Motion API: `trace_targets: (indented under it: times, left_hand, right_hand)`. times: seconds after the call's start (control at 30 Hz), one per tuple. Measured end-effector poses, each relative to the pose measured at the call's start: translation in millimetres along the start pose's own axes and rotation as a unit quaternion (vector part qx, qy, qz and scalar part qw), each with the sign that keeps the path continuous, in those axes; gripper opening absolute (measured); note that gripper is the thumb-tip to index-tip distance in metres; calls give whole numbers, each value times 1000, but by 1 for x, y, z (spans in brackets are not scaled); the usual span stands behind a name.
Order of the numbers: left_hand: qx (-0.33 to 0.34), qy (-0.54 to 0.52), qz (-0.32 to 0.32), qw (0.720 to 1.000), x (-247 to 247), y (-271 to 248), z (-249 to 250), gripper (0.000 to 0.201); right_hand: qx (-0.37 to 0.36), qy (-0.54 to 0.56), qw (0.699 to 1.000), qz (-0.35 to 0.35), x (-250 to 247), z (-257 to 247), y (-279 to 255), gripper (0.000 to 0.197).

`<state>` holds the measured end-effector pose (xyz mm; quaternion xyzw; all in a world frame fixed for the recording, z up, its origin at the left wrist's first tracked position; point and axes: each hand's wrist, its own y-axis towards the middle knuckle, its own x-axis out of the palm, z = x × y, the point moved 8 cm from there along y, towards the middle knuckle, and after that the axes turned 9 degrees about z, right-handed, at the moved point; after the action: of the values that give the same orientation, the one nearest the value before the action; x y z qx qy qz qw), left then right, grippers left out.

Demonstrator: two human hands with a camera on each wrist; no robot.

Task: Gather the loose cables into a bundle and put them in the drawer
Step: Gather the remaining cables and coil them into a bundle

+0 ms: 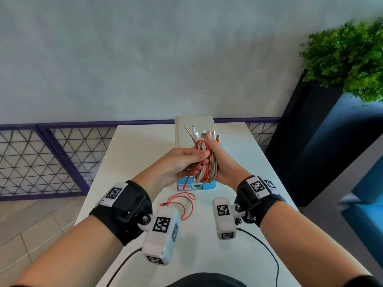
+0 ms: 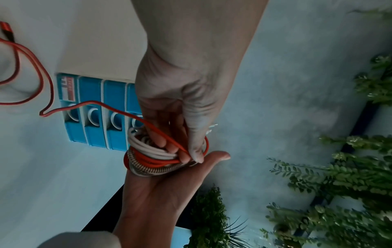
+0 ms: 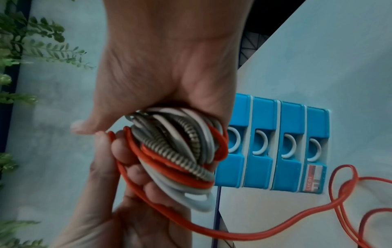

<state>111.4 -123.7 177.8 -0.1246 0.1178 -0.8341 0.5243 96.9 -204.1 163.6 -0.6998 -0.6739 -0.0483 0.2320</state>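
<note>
A bundle of cables [image 1: 208,162], white, red and spring-wrapped, is held above the white table between both hands. My right hand [image 1: 217,154] grips it in the palm with the thumb pointing up; several plugs [image 1: 199,132] stick out at the top. My left hand [image 1: 199,157] curls against the bundle [image 2: 152,161] and pinches a thin red cable [image 2: 118,109] between thumb and fingers. That cable's loose end [image 1: 182,204] trails down onto the table. Just below the hands stands a blue drawer unit [image 1: 209,186] with ring handles [image 3: 263,144]; its drawers look closed.
A beige box [image 1: 182,129] stands behind the drawer unit at the table's far edge. The narrow table [image 1: 134,162] has open floor to the left and a purple mesh fence [image 1: 51,158]. A dark planter [image 1: 306,141] with a green plant [image 1: 348,59] is at right.
</note>
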Motion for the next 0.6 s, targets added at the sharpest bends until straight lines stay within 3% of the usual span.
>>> trace_targets:
  times: [0.17,0.3,0.4,0.47,0.53,0.6]
  left_hand:
    - [33,58,8,998,1,1,4,13]
    - [44,131,18,990,2,-4,3,29]
    - [-24,64,-90,994,16,-15,-10,33]
    - [-72,47,-193,977,22,-28,-22,29]
    - [-105,91,-278,950,22,-40,-39,28]
    - [-111,177,-296,932,13,-39,-57,29]
  right_hand:
    - [4,-2,1000,-1,-5,1,-4,23]
    - [-40,-49,993,100,-21,-9,2,16]
    - [-93,-1,977,193,-38,-28,4,11]
    - [-102,55,971,208,-47,-37,7,13]
    - [-91,111,969,200,-52,-44,8,16]
    - [-74,136,970,190,-54,-47,7,16]
